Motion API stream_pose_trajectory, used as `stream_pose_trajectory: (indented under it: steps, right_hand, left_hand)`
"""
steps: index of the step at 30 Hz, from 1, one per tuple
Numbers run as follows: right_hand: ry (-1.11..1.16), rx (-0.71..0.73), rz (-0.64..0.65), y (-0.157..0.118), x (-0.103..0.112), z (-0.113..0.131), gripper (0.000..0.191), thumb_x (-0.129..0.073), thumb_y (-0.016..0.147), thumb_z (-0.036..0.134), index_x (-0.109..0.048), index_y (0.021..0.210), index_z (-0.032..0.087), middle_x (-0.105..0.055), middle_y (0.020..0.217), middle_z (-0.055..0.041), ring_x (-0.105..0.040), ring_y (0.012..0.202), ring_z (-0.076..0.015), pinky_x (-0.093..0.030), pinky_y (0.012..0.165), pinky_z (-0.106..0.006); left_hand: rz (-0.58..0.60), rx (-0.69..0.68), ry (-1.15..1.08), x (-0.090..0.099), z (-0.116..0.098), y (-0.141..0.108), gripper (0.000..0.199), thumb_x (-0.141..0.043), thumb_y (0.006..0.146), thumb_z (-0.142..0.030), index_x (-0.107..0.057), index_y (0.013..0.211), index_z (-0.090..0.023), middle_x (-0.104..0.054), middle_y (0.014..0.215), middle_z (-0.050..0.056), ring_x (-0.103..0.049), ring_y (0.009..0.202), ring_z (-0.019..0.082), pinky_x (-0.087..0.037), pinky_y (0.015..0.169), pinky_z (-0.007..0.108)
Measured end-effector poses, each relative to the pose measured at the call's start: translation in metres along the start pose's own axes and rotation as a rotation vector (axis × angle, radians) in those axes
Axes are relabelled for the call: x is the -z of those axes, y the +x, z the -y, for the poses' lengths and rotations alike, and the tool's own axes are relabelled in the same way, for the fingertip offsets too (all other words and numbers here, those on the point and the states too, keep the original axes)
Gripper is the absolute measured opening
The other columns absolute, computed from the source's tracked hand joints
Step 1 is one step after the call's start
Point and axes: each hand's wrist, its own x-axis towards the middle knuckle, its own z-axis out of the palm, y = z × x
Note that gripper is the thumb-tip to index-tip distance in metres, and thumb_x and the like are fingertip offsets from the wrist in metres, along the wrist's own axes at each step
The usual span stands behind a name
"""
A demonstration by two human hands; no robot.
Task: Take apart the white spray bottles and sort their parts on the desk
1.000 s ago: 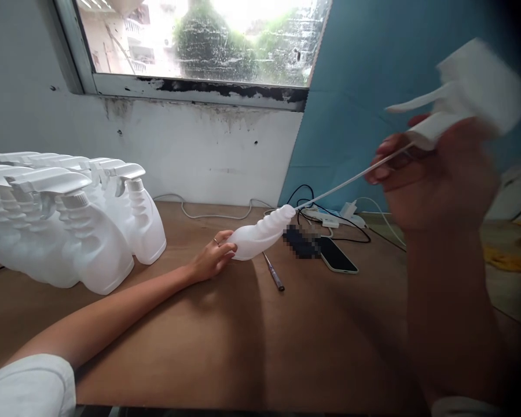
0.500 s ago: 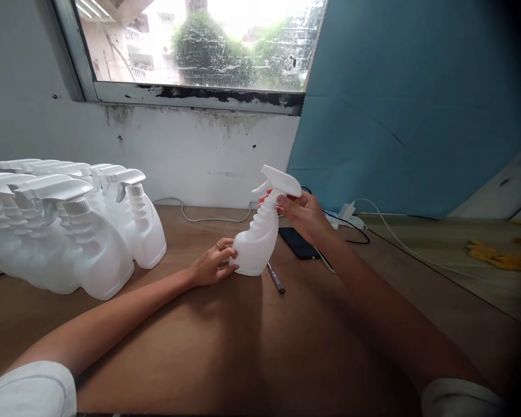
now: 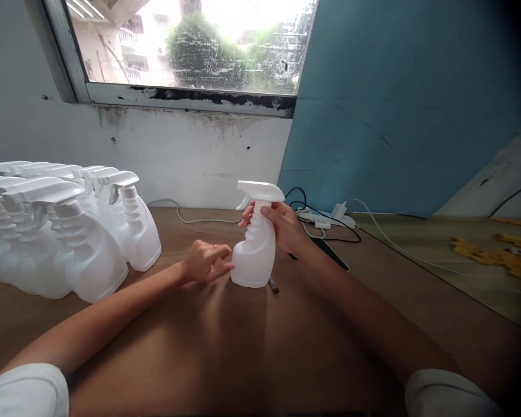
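A white spray bottle [image 3: 254, 255] stands nearly upright in the middle of the wooden table, its trigger head facing left. My right hand [image 3: 284, 223] is closed around its neck from the right, just below the spray head. At the bottle's lower left side, my left hand [image 3: 206, 260] has its thumb and forefinger apart, their tips at the bottle wall; whether they touch is hard to tell. A pen [image 3: 273, 285] lies on the table, partly hidden behind the bottle's base.
Several white spray bottles [image 3: 95, 255] stand in rows at the left. Behind my right forearm lies a dark phone [image 3: 330, 253], partly covered. A white power strip [image 3: 319, 217] with cables sits at the back right, near a blue sheet [image 3: 395, 104].
The bottle has gone from leaning right to nearly upright, its head swinging left and down with my right hand. My left fingers have come off their grip on its lower side.
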Motion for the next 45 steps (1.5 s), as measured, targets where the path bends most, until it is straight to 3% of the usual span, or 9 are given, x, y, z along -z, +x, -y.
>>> stream_pose_trajectory:
  steps: [2, 5, 7, 11, 15, 19, 23, 37, 45]
  right_hand:
    - [0.044, 0.012, -0.003, -0.001, -0.003, -0.002, 0.029, -0.068, 0.079, 0.038, -0.06, 0.097, 0.017, -0.065, 0.088, -0.0066, -0.065, 0.074, -0.0177, -0.055, 0.065, -0.032]
    - [0.09, 0.017, 0.017, -0.003, -0.007, -0.006, 0.029, -0.065, 0.081, 0.038, -0.058, 0.101, 0.018, -0.065, 0.089, -0.0064, -0.062, 0.07, -0.015, -0.053, 0.059, -0.028]
    - [0.103, 0.015, 0.041, -0.003, -0.01, -0.008, 0.031, -0.064, 0.082, 0.04, -0.058, 0.103, 0.018, -0.064, 0.09, -0.0066, -0.062, 0.07, -0.0142, -0.053, 0.059, -0.028]
    - [0.08, 0.013, 0.026, -0.003, -0.015, -0.009, 0.032, -0.068, 0.078, 0.04, -0.056, 0.098, 0.017, -0.063, 0.085, -0.0047, -0.061, 0.068, -0.0141, -0.053, 0.06, -0.029]
    - [0.069, 0.028, 0.025, -0.002, -0.019, -0.009, 0.033, -0.073, 0.074, 0.036, -0.055, 0.094, 0.018, -0.062, 0.08, -0.0026, -0.06, 0.065, -0.0134, -0.052, 0.058, -0.028]
    - [0.137, 0.027, 0.075, -0.003, -0.02, -0.01, 0.033, -0.062, 0.081, 0.045, -0.055, 0.096, 0.017, -0.063, 0.086, -0.006, -0.061, 0.068, -0.0146, -0.052, 0.058, -0.028]
    - [0.074, 0.057, -0.003, -0.004, -0.021, -0.012, 0.033, -0.07, 0.075, 0.038, -0.053, 0.096, 0.02, -0.062, 0.082, -0.0019, -0.06, 0.065, -0.0133, -0.052, 0.059, -0.028]
    - [0.097, 0.036, 0.005, -0.005, -0.024, -0.012, 0.031, -0.066, 0.079, 0.042, -0.056, 0.095, 0.017, -0.063, 0.081, -0.0043, -0.059, 0.064, -0.0135, -0.052, 0.057, -0.027]
    - [0.086, 0.047, -0.018, -0.005, -0.024, -0.015, 0.033, -0.064, 0.079, 0.044, -0.057, 0.096, 0.016, -0.063, 0.082, -0.006, -0.059, 0.064, -0.0141, -0.052, 0.057, -0.028]
  left_hand:
    - [-0.131, 0.081, -0.082, 0.015, -0.008, 0.022, 0.019, -0.053, 0.087, -0.04, -0.053, 0.082, -0.021, -0.055, 0.058, -0.003, -0.048, 0.045, 0.007, -0.037, 0.046, 0.02]
    - [-0.279, 0.143, -0.157, 0.037, -0.024, 0.062, 0.026, -0.04, 0.094, -0.04, -0.044, 0.113, -0.023, -0.062, 0.089, 0.003, -0.058, 0.064, 0.009, -0.043, 0.05, 0.019]
    - [-0.301, 0.159, -0.262, 0.049, -0.034, 0.087, 0.037, -0.043, 0.093, -0.044, -0.042, 0.124, -0.023, -0.062, 0.097, 0.005, -0.059, 0.069, 0.009, -0.047, 0.053, 0.019]
    - [-0.262, 0.188, -0.324, 0.062, -0.05, 0.11, 0.031, -0.06, 0.084, -0.042, -0.067, 0.102, -0.018, -0.066, 0.08, 0.003, -0.055, 0.059, 0.007, -0.045, 0.053, 0.019]
    - [-0.303, 0.211, -0.279, 0.065, -0.055, 0.108, 0.024, -0.066, 0.08, -0.038, -0.073, 0.085, -0.016, -0.066, 0.068, 0.003, -0.051, 0.054, 0.007, -0.04, 0.049, 0.02]
    - [-0.311, 0.209, -0.258, 0.068, -0.056, 0.105, 0.02, -0.068, 0.078, -0.034, -0.074, 0.084, -0.016, -0.068, 0.071, 0.003, -0.05, 0.052, 0.007, -0.039, 0.049, 0.021]
    - [-0.302, 0.19, -0.249, 0.069, -0.058, 0.105, 0.02, -0.068, 0.079, -0.034, -0.074, 0.084, -0.017, -0.068, 0.07, 0.003, -0.051, 0.053, 0.007, -0.039, 0.05, 0.021]
    - [-0.287, 0.202, -0.218, 0.069, -0.057, 0.105, 0.019, -0.067, 0.078, -0.036, -0.075, 0.083, -0.019, -0.07, 0.074, 0.003, -0.049, 0.055, 0.007, -0.04, 0.052, 0.021]
    - [-0.271, 0.2, -0.237, 0.069, -0.053, 0.105, 0.021, -0.067, 0.079, -0.037, -0.075, 0.085, -0.019, -0.072, 0.083, 0.004, -0.058, 0.066, 0.01, -0.043, 0.058, 0.022]
